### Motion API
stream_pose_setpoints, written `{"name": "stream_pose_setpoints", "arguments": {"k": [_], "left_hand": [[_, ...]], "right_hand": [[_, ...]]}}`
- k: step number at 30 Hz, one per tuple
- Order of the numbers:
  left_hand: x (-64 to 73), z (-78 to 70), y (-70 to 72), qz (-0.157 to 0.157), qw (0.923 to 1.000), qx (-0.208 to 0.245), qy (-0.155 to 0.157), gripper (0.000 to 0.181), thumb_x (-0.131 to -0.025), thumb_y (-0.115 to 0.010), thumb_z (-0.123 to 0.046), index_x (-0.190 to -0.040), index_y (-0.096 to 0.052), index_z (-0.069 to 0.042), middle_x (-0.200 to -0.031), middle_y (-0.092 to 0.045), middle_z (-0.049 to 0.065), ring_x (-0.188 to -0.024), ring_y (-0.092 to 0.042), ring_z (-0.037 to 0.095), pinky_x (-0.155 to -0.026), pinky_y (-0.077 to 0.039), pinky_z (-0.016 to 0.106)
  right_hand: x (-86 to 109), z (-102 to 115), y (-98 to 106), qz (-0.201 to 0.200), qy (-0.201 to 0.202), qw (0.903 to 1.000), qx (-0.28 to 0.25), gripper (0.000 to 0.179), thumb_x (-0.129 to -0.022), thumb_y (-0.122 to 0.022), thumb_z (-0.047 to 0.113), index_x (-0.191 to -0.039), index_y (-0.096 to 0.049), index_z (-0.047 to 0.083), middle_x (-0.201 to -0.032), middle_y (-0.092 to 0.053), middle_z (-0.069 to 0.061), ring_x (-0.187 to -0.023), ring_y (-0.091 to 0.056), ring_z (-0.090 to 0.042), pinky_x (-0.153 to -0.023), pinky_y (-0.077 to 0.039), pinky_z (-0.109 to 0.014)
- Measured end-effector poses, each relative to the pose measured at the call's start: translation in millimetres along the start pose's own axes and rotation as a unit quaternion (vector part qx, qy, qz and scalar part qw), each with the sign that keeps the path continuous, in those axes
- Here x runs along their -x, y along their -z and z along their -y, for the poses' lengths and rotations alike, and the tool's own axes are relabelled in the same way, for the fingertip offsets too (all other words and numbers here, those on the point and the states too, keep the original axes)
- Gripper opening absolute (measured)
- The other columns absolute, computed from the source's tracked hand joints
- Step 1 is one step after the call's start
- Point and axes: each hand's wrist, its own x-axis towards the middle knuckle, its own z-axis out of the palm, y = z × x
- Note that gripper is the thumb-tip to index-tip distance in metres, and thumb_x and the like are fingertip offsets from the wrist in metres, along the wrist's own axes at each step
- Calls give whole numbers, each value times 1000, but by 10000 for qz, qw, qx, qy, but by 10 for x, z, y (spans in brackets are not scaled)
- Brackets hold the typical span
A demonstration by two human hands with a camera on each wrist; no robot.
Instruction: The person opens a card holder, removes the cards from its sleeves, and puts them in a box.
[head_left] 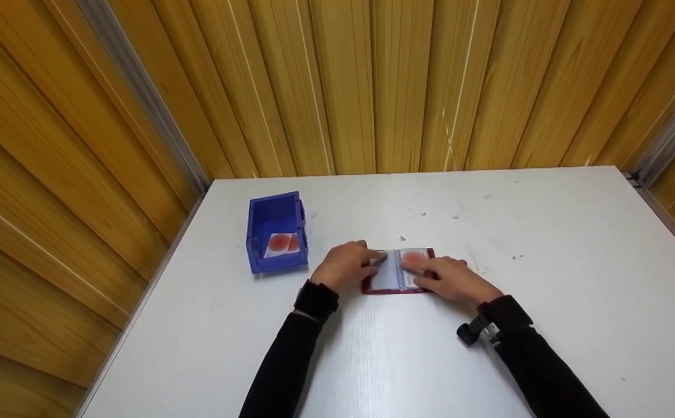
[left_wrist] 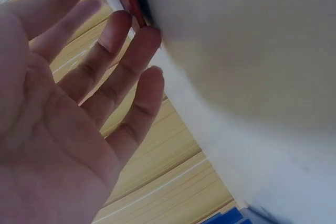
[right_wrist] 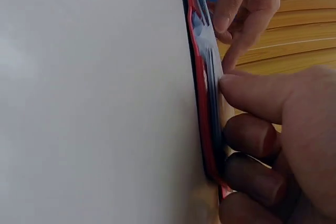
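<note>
A small card album with a red cover and clear sleeves lies spread open on the white table. Its left page looks blank, while a card with a red circle shows on the right page. My left hand touches the left page and its outer edge, fingers extended. Across from it, my right hand rests thumb and index finger on the right page, partly covering the card. The right wrist view shows its other fingers bent at the album's edge, above the red cover.
To the left of the album stands a blue plastic bin, with cards bearing red circles inside. Wood-patterned walls enclose the white table at the back and sides.
</note>
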Motion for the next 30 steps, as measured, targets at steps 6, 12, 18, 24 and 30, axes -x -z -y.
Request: {"name": "stream_pose_setpoints", "arguments": {"k": [6, 12, 18, 24, 30], "left_hand": [[3, -11, -30, -8, 9997, -236, 26, 38, -99, -71, -27, -138, -67, -26, -101, -66, 5, -82, -49, 15, -75, -45, 29], [14, -8, -12, -27, 10000, -87, 14, 37, -99, -71, -28, -137, -68, -24, -99, -66, 6, -81, -49, 15, -75, -44, 29], [13, 8, 7, 73, 10000, -50, 28, 36, -101, -68, -29, -137, -68, -25, -100, -66, 7, -83, -49, 16, -76, -42, 28], [-8, -39, -3, -111, 9990, -434, 56, 33, -99, -71, -29, -132, -72, -26, -97, -65, 4, -82, -52, 16, -75, -45, 30], [-75, -218, -117, -764, 9949, -572, -320, 31, -92, -76, -16, -122, -78, -22, -99, -68, 4, -88, -59, 17, -74, -50, 31]], "right_hand": [[14, -105, 47, -217, -176, 9996, -67, 62, -93, -78, 33, -150, -56, 20, -84, -56, -3, -78, -46, -16, -71, -37, -29], [33, -197, 132, -233, -432, 9987, -132, 75, -84, -86, 43, -149, -57, 18, -85, -53, -2, -79, -47, -17, -70, -36, -29], [30, -245, 167, -181, -563, 9978, -295, 83, -80, -88, 49, -149, -56, 17, -101, -63, -2, -84, -49, -17, -72, -37, -27], [42, -274, 195, -184, -792, 9959, -385, 88, -75, -89, 53, -149, -57, 17, -80, -51, 0, -77, -48, -16, -64, -35, -25], [28, -280, 183, -171, -749, 9965, -339, 85, -77, -89, 52, -148, -58, 17, -78, -52, 0, -74, -48, -16, -61, -35, -26]]}}
